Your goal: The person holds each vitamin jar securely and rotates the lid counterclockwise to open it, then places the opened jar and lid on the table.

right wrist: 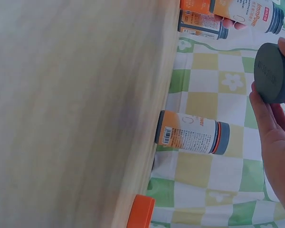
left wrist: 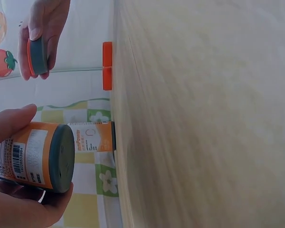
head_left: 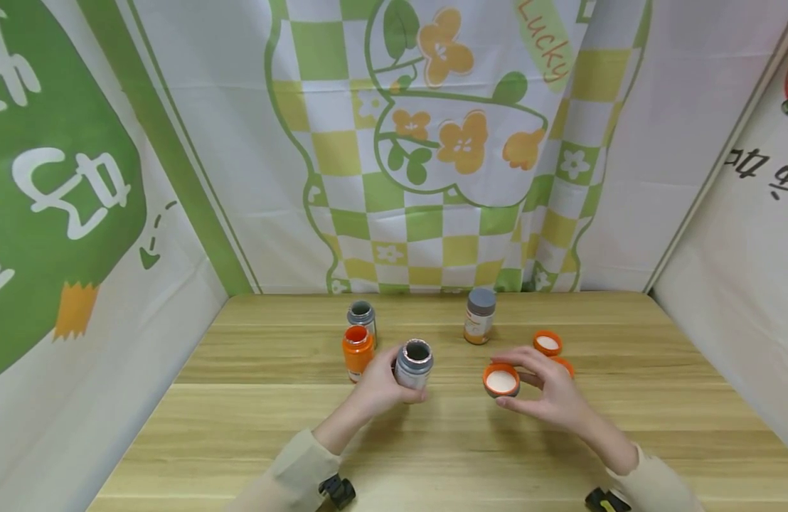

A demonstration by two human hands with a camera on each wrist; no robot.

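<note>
My left hand [head_left: 377,387] grips an uncapped grey supplement bottle [head_left: 412,370] with a white and orange label. It is held upright above the table, and its dark mouth faces up. Between the thumb and fingers of my right hand [head_left: 554,395] is a grey screw cap [right wrist: 270,73], turned so its orange rim and white liner face up in the head view. The cap is apart from the bottle, to its right. Left of the held bottle stand an uncapped orange bottle [head_left: 358,348] and, behind it, another uncapped grey bottle [head_left: 362,313].
A capped grey bottle [head_left: 480,316] stands upright at the back of the wooden table [head_left: 253,419]. Two orange caps [head_left: 547,343] lie at the right, one partly behind my right hand. Patterned cloth [head_left: 343,178] hangs behind the table, and more cloth hangs along both sides.
</note>
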